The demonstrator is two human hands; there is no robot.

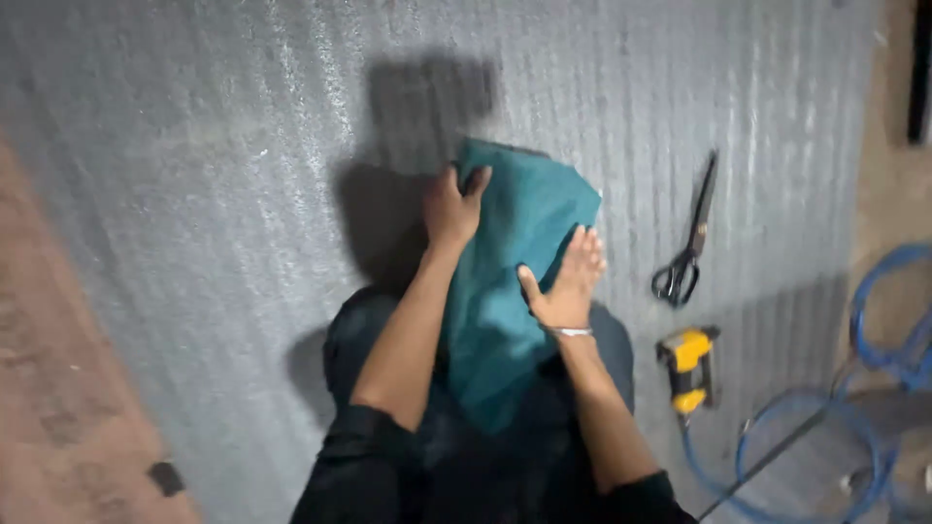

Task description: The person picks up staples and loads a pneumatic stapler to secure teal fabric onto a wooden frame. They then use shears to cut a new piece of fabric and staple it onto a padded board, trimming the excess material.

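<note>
A piece of teal cloth (505, 281) hangs from both of my hands over my dark-clothed lap. My left hand (449, 207) grips its upper left edge, with fingers curled over the top. My right hand (568, 286) presses flat against the cloth's right side, fingers spread, with a thin silver bangle at the wrist. The cloth is folded and drapes down to a point between my forearms. Below it lies a wide sheet of grey ribbed material (223, 194).
Black-handled scissors (685, 243) lie on the grey sheet to the right. A yellow and black air tool (687, 369) sits below them, joined to a coiled blue hose (874, 388). Brown floor (58, 417) borders the sheet at left.
</note>
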